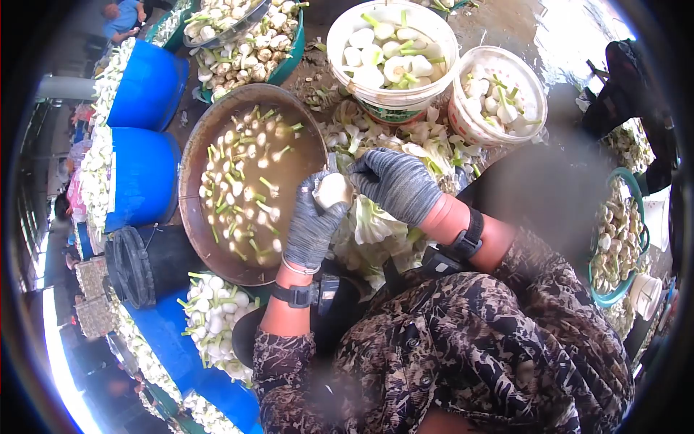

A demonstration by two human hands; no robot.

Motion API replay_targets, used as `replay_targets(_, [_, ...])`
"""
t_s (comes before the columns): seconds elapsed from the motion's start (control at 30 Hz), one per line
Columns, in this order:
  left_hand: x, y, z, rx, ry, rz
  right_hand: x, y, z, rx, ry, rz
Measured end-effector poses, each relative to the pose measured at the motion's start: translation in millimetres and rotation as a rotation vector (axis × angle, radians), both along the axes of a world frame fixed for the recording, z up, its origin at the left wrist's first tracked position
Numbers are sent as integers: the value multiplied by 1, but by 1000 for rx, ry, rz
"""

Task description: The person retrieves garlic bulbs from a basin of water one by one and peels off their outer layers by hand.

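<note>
Bulb [333,190], rounded, in left hand [312,228]

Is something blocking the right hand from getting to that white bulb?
Nothing visible stands between them. The left hand holds the white bulb, and the right hand is close beside it.

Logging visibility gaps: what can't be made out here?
All in the head view:
- Whether the right hand pinches anything: its curled fingers hide it.
- The white bulb's underside: the left hand covers it.
- The brown basin's bottom: cloudy water.
- What the upper-left person handles: too small, blurred.
</note>
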State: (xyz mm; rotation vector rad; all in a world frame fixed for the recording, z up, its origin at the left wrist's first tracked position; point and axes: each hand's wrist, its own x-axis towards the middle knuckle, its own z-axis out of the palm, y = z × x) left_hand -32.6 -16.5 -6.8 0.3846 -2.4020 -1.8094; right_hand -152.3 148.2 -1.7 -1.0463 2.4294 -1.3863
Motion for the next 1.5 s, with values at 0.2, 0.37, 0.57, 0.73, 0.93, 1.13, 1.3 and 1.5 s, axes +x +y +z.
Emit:
replay_targets(0.2, [3,22,3,-164,-42,58,10,7,14,24,102,-3])
replay_targets(0.37, [5,27,11,52,18,47,7,3,2,-18,-31,-71])
replay_targets(0.57, [10,19,-1,447,117,130,-13,1,-18,-20,-127,-175])
replay_targets(0.73, [2,21,7,0,81,177,9,2,17,-19,64,11])
replay_targets(0.93, [-5,28,1,-301,21,179,9,-9,11,94,93,-33])
replay_targets(1.13, [-1,32,11,101,75,128,-7,-10,-16,-52,-212,-104])
replay_targets(1.3, [4,13,-1,916,160,56,-39,6,-29,112,38,-341])
replay_targets(1.5, [6,4,-8,1250,142,1,-12,11,13,-185,118,-8])
